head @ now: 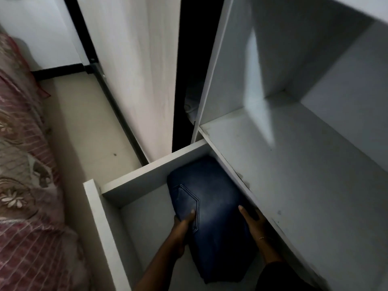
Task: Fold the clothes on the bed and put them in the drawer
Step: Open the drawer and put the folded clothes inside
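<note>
A folded pair of dark blue jeans [212,208] lies inside the pulled-out white drawer [98,217], back pocket facing up. My left hand [183,225] grips the left edge of the jeans, thumb on top and fingers underneath. On the right edge of the jeans, my right hand [251,223] holds the fold with its thumb on top and its fingers hidden under the shelf's lip. The far end of the jeans reaches under the wardrobe shelf.
A bare white wardrobe shelf [294,175] overhangs the drawer on the right. A white wardrobe door [144,80] stands behind the drawer, with a dark gap beside it. The bed with a pink floral cover [23,175] runs along the left; a strip of pale floor [88,133] lies between.
</note>
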`<move>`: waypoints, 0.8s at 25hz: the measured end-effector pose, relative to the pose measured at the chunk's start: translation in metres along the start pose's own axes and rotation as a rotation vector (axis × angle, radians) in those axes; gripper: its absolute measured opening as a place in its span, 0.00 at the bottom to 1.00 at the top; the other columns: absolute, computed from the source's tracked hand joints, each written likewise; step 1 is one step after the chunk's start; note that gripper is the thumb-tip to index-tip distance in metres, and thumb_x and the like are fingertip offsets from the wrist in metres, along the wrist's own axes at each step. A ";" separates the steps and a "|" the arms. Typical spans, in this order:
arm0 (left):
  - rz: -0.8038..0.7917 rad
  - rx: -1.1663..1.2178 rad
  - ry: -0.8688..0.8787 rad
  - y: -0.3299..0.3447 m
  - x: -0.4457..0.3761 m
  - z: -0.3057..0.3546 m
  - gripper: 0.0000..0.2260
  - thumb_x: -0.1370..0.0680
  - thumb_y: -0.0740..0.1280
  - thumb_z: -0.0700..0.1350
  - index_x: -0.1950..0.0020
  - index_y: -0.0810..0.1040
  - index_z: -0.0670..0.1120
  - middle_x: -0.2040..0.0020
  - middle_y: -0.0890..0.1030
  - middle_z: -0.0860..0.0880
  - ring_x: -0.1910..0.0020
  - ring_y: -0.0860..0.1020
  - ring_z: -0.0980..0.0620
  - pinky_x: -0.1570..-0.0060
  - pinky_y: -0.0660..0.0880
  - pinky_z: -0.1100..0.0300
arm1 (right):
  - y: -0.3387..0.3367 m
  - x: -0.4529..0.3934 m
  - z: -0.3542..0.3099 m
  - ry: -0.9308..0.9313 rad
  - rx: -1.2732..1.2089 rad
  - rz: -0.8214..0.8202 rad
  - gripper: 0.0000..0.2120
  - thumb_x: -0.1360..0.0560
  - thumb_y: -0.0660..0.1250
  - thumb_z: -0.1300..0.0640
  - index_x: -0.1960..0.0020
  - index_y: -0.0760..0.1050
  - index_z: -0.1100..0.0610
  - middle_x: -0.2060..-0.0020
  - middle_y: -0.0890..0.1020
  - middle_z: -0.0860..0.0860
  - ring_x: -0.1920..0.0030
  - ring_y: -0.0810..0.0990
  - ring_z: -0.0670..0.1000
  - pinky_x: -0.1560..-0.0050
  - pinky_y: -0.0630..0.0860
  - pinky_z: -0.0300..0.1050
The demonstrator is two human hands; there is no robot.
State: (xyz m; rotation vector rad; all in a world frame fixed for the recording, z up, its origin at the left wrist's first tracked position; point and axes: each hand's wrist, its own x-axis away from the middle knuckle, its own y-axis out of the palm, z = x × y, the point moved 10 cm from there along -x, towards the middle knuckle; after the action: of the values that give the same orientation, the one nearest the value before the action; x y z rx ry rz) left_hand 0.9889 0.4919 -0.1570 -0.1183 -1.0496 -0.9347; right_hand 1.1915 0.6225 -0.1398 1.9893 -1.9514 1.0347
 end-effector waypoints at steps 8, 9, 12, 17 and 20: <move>-0.022 -0.128 -0.154 0.034 -0.014 -0.013 0.35 0.25 0.65 0.58 0.24 0.51 0.53 0.28 0.65 0.45 0.32 0.68 0.42 0.39 0.69 0.46 | 0.005 0.016 -0.026 -0.167 0.258 0.258 0.22 0.20 0.58 0.56 0.30 0.64 0.67 0.30 0.66 0.65 0.29 0.64 0.62 0.30 0.58 0.50; -0.017 -0.185 -0.185 0.032 -0.012 -0.016 0.36 0.25 0.65 0.61 0.24 0.51 0.54 0.28 0.65 0.45 0.33 0.68 0.41 0.39 0.69 0.45 | 0.012 0.024 -0.034 -0.233 0.398 0.291 0.23 0.20 0.58 0.51 0.31 0.67 0.64 0.32 0.68 0.65 0.31 0.66 0.64 0.33 0.61 0.55; -0.042 -0.278 -0.174 0.028 -0.011 -0.019 0.41 0.29 0.65 0.66 0.23 0.50 0.53 0.28 0.65 0.42 0.34 0.70 0.40 0.39 0.72 0.44 | 0.057 0.053 -0.040 -0.499 0.935 0.183 0.32 0.27 0.49 0.32 0.34 0.72 0.51 0.36 0.73 0.62 0.36 0.68 0.64 0.46 0.68 0.69; -0.075 -0.120 -0.122 0.030 -0.010 -0.011 0.17 0.20 0.59 0.54 0.35 0.69 0.48 0.46 0.79 0.46 0.52 0.78 0.47 0.56 0.76 0.55 | 0.090 0.049 -0.008 -0.558 1.277 -0.125 0.46 0.41 0.49 0.22 0.29 0.60 0.44 0.31 0.66 0.57 0.33 0.61 0.65 0.40 0.54 0.76; -0.054 -0.080 -0.204 0.030 -0.007 -0.019 0.17 0.21 0.60 0.50 0.36 0.72 0.43 0.52 0.78 0.45 0.55 0.77 0.44 0.60 0.75 0.54 | 0.087 0.046 -0.007 -0.654 1.373 -0.224 0.52 0.47 0.51 0.22 0.27 0.42 0.38 0.24 0.51 0.56 0.27 0.48 0.66 0.41 0.47 0.79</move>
State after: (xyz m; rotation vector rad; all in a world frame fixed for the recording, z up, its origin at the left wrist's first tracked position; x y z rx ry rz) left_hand 1.0221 0.5050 -0.1630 -0.2572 -1.2083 -1.0294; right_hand 1.1039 0.5779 -0.1385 3.4383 -1.0420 2.2054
